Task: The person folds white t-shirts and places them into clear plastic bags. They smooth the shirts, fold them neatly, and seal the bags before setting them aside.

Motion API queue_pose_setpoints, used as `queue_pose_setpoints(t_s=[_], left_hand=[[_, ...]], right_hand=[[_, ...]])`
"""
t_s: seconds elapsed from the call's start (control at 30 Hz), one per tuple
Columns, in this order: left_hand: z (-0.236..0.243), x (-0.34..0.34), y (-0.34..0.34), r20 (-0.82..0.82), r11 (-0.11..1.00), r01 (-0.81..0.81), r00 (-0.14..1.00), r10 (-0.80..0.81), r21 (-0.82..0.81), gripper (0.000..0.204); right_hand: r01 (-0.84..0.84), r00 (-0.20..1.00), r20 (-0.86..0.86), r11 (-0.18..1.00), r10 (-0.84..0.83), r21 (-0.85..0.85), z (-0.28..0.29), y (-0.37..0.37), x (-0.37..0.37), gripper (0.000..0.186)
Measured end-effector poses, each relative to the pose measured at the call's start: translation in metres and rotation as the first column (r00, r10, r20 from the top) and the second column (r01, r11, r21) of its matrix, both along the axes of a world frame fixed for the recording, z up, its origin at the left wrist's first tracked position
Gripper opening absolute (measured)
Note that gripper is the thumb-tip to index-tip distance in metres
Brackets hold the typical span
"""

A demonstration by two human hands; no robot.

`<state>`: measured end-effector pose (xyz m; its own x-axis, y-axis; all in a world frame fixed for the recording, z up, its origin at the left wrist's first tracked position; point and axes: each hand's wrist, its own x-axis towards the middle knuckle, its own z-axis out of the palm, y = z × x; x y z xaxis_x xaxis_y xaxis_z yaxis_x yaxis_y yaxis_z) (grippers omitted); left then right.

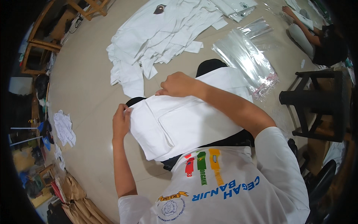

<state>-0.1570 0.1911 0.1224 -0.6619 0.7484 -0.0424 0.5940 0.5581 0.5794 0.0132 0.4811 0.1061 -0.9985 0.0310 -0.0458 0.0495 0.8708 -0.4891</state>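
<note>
A white shirt (194,115), partly folded with layered creases at its left end, lies across my dark-clad legs. My left hand (121,122) is closed on its far left corner, the thumb on top of the cloth. At the far edge, near the middle, my right hand (176,85) pinches the fabric with curled fingers; the back of the hand hides part of the grip. My right forearm crosses above the right part of the shirt.
Beyond my knees a heap of white shirts (156,33) covers the tiled floor. Clear plastic bags (244,56) lie to its right, below packed garments (236,8). A black stool (317,99) stands at right; another person (317,39) sits far right. Crumpled white cloth (64,127) lies at left.
</note>
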Motion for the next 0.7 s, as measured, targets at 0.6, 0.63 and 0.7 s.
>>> queue_pose_setpoints(t_s=[0.6, 0.63, 0.7], left_hand=[[0.012, 0.059, 0.076, -0.345, 0.963, 0.261, 0.900, -0.266, -0.062, 0.030], [0.009, 0.067, 0.083, -0.198, 0.976, 0.211, 0.956, -0.219, -0.060, 0.029], [0.002, 0.074, 0.088, -0.081, 0.978, 0.180, 0.979, -0.190, -0.109, 0.028]], right_hand=[[0.302, 0.953, 0.023, 0.953, -0.301, -0.021, 0.004, 0.105, 0.089, 0.064], [0.324, 0.945, -0.019, 0.945, -0.325, -0.049, 0.001, 0.111, 0.095, 0.064], [0.353, 0.931, -0.062, 0.931, -0.359, -0.092, -0.006, 0.123, 0.109, 0.065]])
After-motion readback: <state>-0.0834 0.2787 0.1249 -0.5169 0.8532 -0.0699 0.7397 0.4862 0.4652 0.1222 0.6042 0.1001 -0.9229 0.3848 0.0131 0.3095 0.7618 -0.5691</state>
